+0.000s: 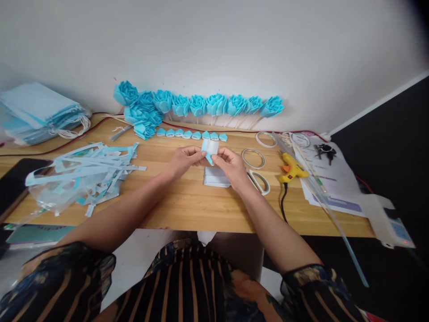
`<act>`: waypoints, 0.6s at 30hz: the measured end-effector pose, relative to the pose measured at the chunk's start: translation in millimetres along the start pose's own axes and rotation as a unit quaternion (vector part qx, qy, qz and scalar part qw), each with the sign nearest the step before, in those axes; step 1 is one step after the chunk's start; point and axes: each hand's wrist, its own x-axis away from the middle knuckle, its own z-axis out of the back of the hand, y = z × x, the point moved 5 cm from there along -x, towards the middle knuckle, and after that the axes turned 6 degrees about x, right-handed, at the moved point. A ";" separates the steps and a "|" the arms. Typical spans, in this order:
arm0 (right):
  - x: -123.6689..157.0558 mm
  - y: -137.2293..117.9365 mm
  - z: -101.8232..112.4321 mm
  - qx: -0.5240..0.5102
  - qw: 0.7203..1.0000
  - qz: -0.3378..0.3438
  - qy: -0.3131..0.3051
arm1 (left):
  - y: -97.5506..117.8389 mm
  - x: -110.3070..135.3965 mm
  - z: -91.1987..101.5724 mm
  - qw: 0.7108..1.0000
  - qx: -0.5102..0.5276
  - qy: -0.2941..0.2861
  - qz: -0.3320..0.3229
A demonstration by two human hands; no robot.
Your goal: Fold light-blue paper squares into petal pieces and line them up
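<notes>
Left hand: (186, 160) here it is, mid-frame, thumb and fingers pinching the left edge of a blue-and-white piece (211, 146).
Right hand: (233, 167) in from the right, its grip pinching the same piece low on its right side.
Piece: held between both hands at the centre of the frame, partly folded, blue at its left and lower edge, pale across the rest.
Stack: (216, 178) pale, flat sheets on the table (187, 205), just below the piece in the frame, with the right hand beside its upper right corner.
Petals: (187, 134) a neat row of little blue folds, running left to right just above the hands.
Flowers: (197, 105) big blue blooms, lined along the wall in the upper middle, bunched thicker toward the left.
Upper left: masks (40, 107), piled high, white loops spilling off the right side.
Left: a tangle of cut strips (107, 167), and beyond it, at the frame's edge, a dark phone (16, 181).
Right of centre: tape rolls (265, 180) lying flat, then a yellow glue gun (293, 169), black cord trailing down the frame.
Far right: papers (338, 179) with keys (325, 149) on top, and a white box (385, 219) at the table's edge, lower right.
</notes>
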 end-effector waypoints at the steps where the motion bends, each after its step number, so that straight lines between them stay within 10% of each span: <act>1: 0.0 1.2 -0.6 0.004 1.000 -0.003 -0.004 | 0.2 0.0 0.0 1.000 0.008 0.004 -0.002; 18: 0.1 -7.8 5.2 -0.018 1.000 0.002 0.019 | 2.2 2.5 -1.2 1.000 -0.002 -0.002 0.000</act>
